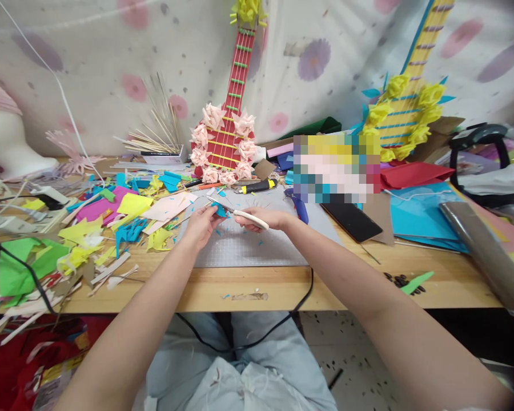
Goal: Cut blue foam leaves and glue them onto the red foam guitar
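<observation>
My left hand (pixel 204 226) pinches a small piece of blue paper (pixel 219 209) above the grey cutting mat (pixel 248 251). In my right hand (pixel 263 219) is a pair of scissors (pixel 256 219) with cream-white handles, its fingers wrapped through them. The blades point left and lie at the blue paper. Small blue snippets are scattered on the mat around both hands. Just beyond them lies a yellow-and-black utility knife (pixel 257 186), and a blue-handled tool (pixel 297 206) rests to the right of my right hand.
Coloured paper scraps (pixel 135 204) cover the left side of the table. A red paper guitar with pink flowers (pixel 229 137) and a yellow one (pixel 405 108) lean at the back. On the right are a black phone (pixel 354 219), blue sheets (pixel 424 214) and a wrapped brown roll (pixel 482 254).
</observation>
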Demonstrator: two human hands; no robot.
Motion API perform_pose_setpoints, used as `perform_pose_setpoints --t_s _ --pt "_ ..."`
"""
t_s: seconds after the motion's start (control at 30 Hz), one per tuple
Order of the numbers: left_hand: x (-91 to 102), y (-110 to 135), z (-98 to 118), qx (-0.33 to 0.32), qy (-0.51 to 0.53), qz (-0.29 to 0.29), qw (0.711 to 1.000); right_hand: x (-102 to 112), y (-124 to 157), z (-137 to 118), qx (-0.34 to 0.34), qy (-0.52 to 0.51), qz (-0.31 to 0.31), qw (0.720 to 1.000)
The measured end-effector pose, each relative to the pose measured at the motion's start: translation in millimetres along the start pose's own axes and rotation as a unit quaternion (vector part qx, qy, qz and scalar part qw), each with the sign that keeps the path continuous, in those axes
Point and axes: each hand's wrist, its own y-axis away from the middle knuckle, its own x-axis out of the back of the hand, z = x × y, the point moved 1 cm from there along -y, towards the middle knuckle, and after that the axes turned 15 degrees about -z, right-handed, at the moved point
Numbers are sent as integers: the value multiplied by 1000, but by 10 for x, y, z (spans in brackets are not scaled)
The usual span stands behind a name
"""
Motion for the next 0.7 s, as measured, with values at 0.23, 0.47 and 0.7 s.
perform_pose_setpoints --t_s 0.23,0.47,0.7 --pt "54 3 11 5 -27 -14 1000 13 67 -55 -17 26 -5 999" --pt "81 8 20 20 -43 -33 998 53 83 -29 -40 49 3 998" --pt "81 35 48 25 -55 -44 997 80 83 -20 -63 75 11 995"
